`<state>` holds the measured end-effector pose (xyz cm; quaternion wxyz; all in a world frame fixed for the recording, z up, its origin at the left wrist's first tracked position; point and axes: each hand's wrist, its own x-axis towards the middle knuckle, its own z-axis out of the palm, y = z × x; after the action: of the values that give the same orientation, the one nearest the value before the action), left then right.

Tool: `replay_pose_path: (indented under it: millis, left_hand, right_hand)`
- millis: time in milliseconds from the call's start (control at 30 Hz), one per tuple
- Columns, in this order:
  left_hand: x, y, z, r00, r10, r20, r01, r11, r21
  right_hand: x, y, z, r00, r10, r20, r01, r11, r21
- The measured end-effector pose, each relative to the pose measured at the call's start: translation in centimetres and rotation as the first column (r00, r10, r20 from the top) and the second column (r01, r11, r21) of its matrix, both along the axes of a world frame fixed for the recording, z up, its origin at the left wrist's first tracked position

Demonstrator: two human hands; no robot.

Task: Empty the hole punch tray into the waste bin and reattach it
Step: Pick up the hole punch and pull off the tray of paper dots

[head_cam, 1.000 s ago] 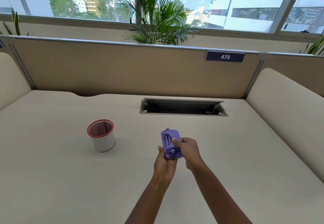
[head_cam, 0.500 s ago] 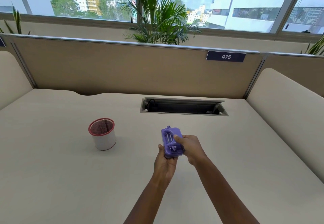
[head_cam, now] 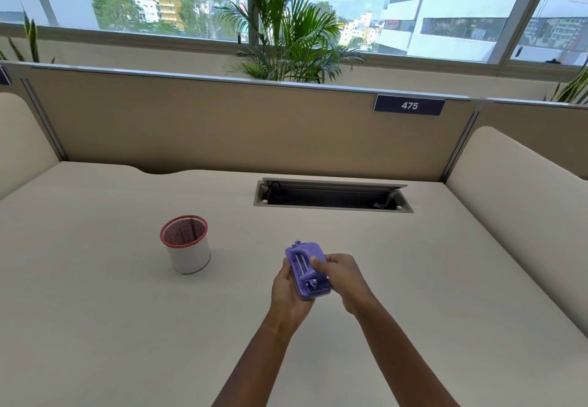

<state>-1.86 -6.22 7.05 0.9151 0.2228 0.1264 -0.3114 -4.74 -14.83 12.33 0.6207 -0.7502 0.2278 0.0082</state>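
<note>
A small purple hole punch [head_cam: 304, 266] is held above the desk, a little right of centre. My left hand [head_cam: 288, 292] cups it from below and from the left. My right hand [head_cam: 342, 279] grips its right side, thumb pressed on its top face. Whether the tray is on the punch or off it cannot be made out. The waste bin [head_cam: 187, 246], a small white cylinder with a red rim and a mesh inside, stands upright on the desk to the left of my hands, well apart from the punch.
The beige desk [head_cam: 95, 327] is walled by a padded divider at the back and cushioned side panels [head_cam: 521, 203]. A recessed cable slot [head_cam: 331, 196] lies open behind my hands. A number plate [head_cam: 409, 105] sits on the divider. Plants stand by the window.
Both hands have stayed together on the punch. The punch has tilted a little in my grip, and my right thumb has shifted over its top face.
</note>
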Motion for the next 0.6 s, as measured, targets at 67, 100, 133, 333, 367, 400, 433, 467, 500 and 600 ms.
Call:
replay_pose_path:
  millis: [67,100,133,333,367,400,433,467,500,600]
  left_hand:
    - [0.0,-0.1,-0.2,1.000,0.003,0.007,-0.003,1.000,-0.007]
    - [0.0,-0.1,-0.2,1.000,0.006,0.005,-0.006,1.000,-0.009]
    - [0.0,-0.1,-0.3,1.000,0.009,0.003,-0.009,1.000,-0.007]
    - [0.2,0.2,-0.8,0.999,-0.008,-0.031,0.006,0.999,-0.039]
    - [0.2,0.3,-0.8,0.999,-0.008,-0.047,0.005,0.998,-0.060]
    - [0.3,0.3,-0.9,0.998,-0.008,-0.064,0.003,0.997,-0.075]
    - [0.4,0.4,-1.1,0.997,-0.007,-0.075,0.000,0.996,-0.092]
    - [0.5,0.4,-1.3,0.997,-0.009,-0.081,0.000,0.995,-0.104]
    - [0.5,0.4,-1.3,0.997,-0.017,-0.074,0.008,0.993,-0.117]
    - [0.1,0.5,-0.3,1.000,-0.016,-0.013,0.014,0.987,-0.157]
  right_hand:
    - [0.0,-0.1,0.1,1.000,0.016,-0.002,-0.016,0.994,-0.108]
    - [0.0,-0.1,0.2,1.000,0.023,-0.004,-0.023,0.988,-0.155]
    - [0.0,-0.2,0.2,0.999,0.033,-0.007,-0.033,0.983,-0.180]
    - [0.2,-0.6,0.5,0.996,0.066,-0.058,-0.065,0.997,0.034]
    - [0.2,-0.8,0.6,0.996,0.061,-0.058,-0.056,0.995,0.084]
    - [0.2,-0.9,0.6,0.997,0.053,-0.057,-0.044,0.989,0.141]
    - [0.2,-1.1,0.6,0.998,0.041,-0.055,-0.029,0.979,0.203]
    - [0.1,-1.3,0.7,0.998,0.027,-0.052,-0.013,0.963,0.268]
    - [0.1,-1.4,0.7,0.999,0.010,-0.050,0.007,0.941,0.338]
    - [0.1,-1.8,0.8,0.996,-0.056,-0.069,0.085,0.823,0.562]
